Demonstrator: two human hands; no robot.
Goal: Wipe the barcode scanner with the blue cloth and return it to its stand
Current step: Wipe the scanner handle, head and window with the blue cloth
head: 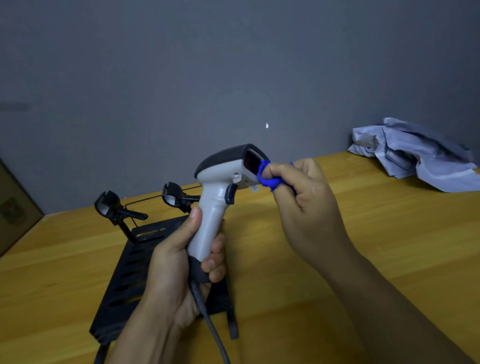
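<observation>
Held upright above the table (pixel 348 259), the barcode scanner (pixel 219 188) is clamped at its handle by the left hand (pixel 176 257). Bunched blue cloth (pixel 269 177) is pinched in the right hand (pixel 306 203) against the scanner's window. Light, rigid plastic is judged; the handle suits holding, while the trailing cable (pixel 213 328) may tug.

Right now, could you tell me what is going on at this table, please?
A person is cleaning a barcode scanner. The left hand grips its handle and holds it up above the black stand, while the right hand presses a bunched blue cloth against the scanner's front window. The stand's cradles are unoccupied.
</observation>
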